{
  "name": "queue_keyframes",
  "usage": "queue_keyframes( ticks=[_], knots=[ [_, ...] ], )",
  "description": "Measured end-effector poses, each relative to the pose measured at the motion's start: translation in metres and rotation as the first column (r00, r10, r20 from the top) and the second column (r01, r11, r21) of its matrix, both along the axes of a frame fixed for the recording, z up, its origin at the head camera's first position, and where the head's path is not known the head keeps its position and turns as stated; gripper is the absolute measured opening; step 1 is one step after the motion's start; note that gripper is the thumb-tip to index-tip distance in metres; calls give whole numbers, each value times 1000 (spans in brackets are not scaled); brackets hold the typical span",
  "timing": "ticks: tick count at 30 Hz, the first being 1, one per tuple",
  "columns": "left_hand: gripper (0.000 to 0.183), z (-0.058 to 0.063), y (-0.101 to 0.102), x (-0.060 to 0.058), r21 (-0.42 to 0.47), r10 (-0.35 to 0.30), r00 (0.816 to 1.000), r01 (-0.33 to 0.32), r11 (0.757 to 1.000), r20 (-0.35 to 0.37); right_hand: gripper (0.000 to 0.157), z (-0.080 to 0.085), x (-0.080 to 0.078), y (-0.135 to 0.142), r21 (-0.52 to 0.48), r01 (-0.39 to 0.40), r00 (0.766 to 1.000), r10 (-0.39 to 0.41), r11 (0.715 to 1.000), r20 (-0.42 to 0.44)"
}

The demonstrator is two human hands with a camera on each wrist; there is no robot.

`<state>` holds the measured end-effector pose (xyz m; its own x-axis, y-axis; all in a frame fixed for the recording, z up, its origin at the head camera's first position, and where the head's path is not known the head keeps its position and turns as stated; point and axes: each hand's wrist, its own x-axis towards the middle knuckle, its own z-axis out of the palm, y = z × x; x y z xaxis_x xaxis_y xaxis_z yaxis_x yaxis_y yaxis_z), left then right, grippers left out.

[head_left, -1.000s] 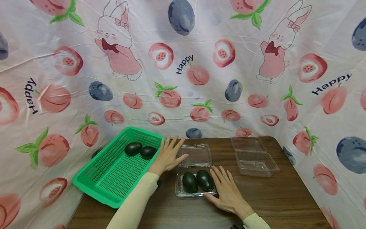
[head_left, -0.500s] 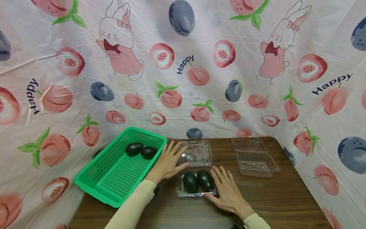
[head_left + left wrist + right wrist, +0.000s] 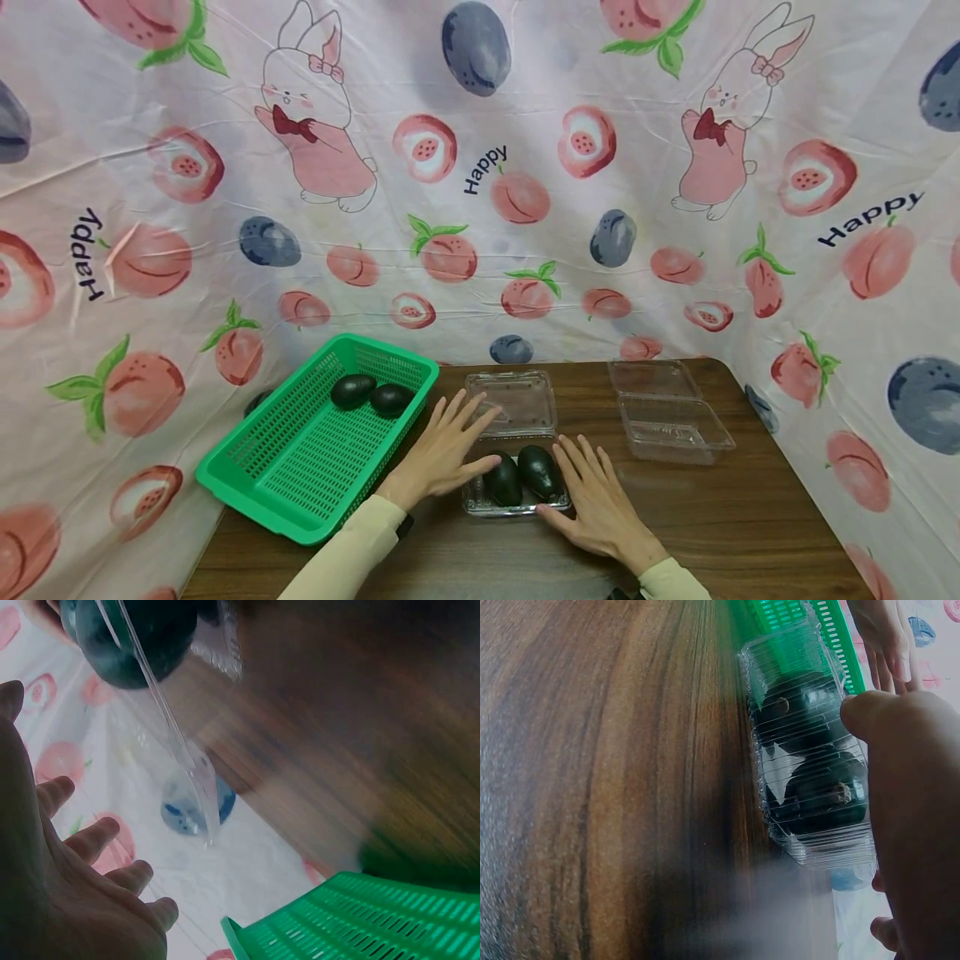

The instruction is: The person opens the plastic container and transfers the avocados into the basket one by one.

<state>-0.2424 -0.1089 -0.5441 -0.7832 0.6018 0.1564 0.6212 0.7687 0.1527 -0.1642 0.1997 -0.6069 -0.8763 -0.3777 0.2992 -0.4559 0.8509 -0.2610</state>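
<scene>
Two dark avocados (image 3: 537, 472) lie side by side in the base of a clear plastic clamshell box (image 3: 501, 511), whose lid (image 3: 525, 398) is folded back away from the person. My left hand (image 3: 438, 457) is over the box's left side, fingers straight and spread, its thumb overlapping the left avocado in the head view. Nothing is held in it. Along the box's right side lies my right hand (image 3: 596, 504), fingers extended, with the thumb at the front rim. From the right wrist, both avocados (image 3: 817, 791) show through the ribbed clear wall.
A green perforated basket (image 3: 300, 483) stands at the left with two more avocados (image 3: 353, 390) at its far end. Another clear clamshell box (image 3: 671, 429) sits with its lid up at the back right of the wooden table (image 3: 720, 525). Fruit-print cloth (image 3: 480, 292) hangs behind.
My left hand has drawn back from beside the lid toward the person, its thumb lowering over the left avocado. The lid's tilt has shifted slightly. My right hand has stayed put.
</scene>
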Motion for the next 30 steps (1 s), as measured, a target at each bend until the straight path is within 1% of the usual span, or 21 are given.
queue_keyframes(
  ticks=[7,13,20,26,30],
  knots=[
    [78,-2,4,14,13,-38,999,38,999,-2,98,-1,-2,1,0,-4,1000,4,1000,3],
    [77,-5,8,25,35,-47,999,46,998,17,98,-1,-1,0,2,-2,1000,2,1000,8],
    [77,-17,14,38,33,-27,999,26,999,30,98,-1,0,0,-2,2,1000,-2,1000,30],
    [71,-22,21,46,29,7,1000,-7,1000,19,98,-1,0,0,-7,-1,1000,1,1000,30],
    [67,-25,23,49,32,5,1000,-5,999,1,98,0,1,0,-3,0,999,0,1000,33]
  ],
)
